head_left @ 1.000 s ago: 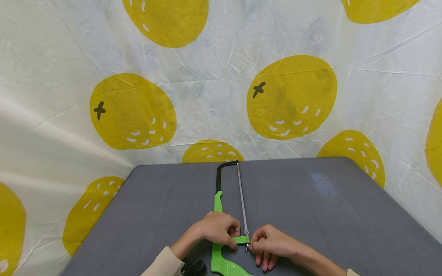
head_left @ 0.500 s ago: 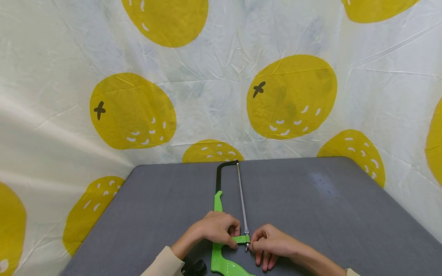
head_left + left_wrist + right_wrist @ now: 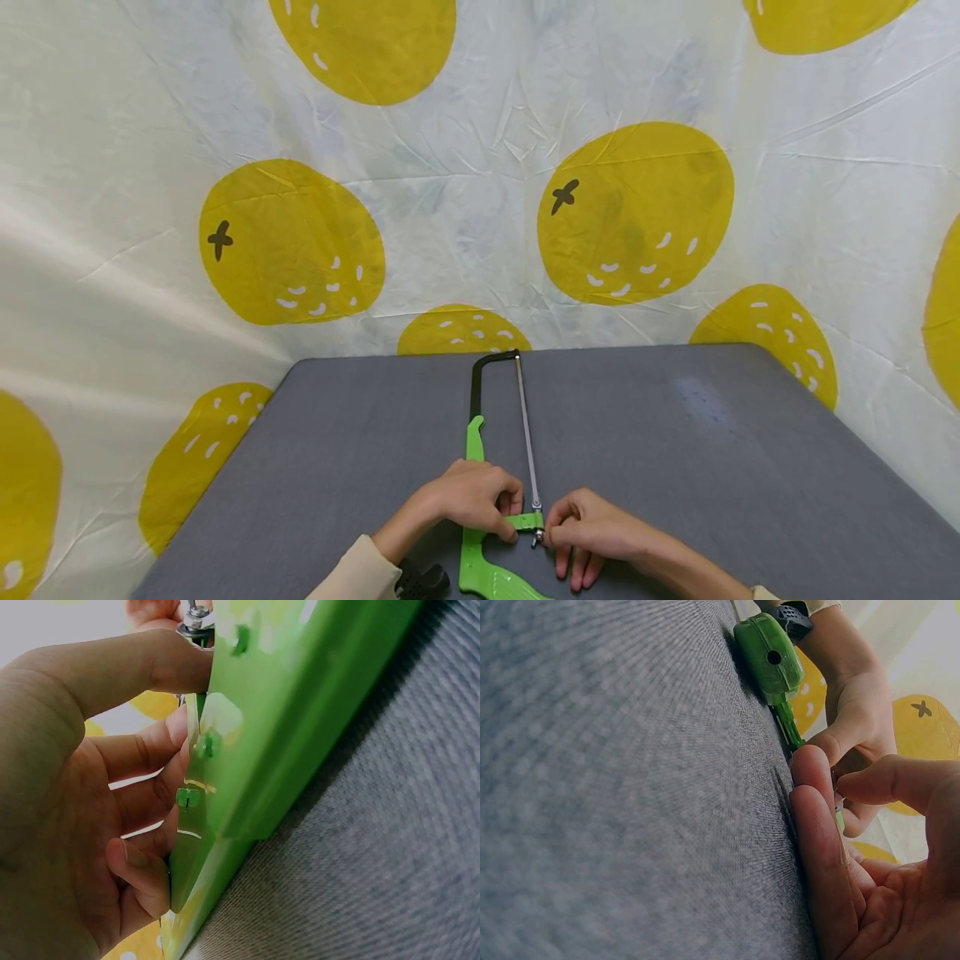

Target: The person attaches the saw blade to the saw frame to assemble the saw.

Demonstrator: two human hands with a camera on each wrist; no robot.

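A hacksaw (image 3: 472, 446) with a green grip and black front frame lies on the grey table, its far end pointing away. Its thin blade (image 3: 527, 433) runs along the right side. My left hand (image 3: 474, 493) holds the green frame near the blade's near end, thumb on one side and fingers on the other. At that end sits a small metal wing nut (image 3: 537, 538). The thumb and forefinger of my right hand (image 3: 592, 529) pinch it from the right; my other right fingers lie low by the table. In the right wrist view the fingers mostly hide the nut.
The grey cloth-covered table (image 3: 675, 450) reaches back to a white curtain (image 3: 465, 225) printed with yellow fruit. A black device (image 3: 422, 581) is by the left wrist, left of the saw's handle (image 3: 498, 581).
The wing nut appears turned slightly between the right fingertips. Both hands and the hacksaw keep their places; the whole head view shifts a little.
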